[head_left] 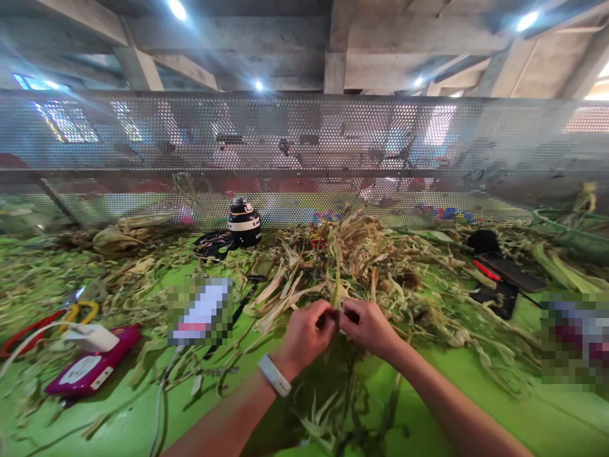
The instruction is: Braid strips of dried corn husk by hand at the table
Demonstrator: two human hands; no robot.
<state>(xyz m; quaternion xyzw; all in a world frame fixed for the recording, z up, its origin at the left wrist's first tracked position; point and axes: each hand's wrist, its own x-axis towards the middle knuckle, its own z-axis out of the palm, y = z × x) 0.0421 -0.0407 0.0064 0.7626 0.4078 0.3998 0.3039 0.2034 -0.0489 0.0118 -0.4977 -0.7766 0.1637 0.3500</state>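
Left hand [304, 333] and right hand [371, 327] meet above the tabletop [128, 431], each grip closed to a fingertip pinch, apparently on one husk strip [337, 292]. The strip lies between them, neither hand clearly nearer; its long axis runs forward from the grip toward the pile [364, 231]. Its near end is hidden.
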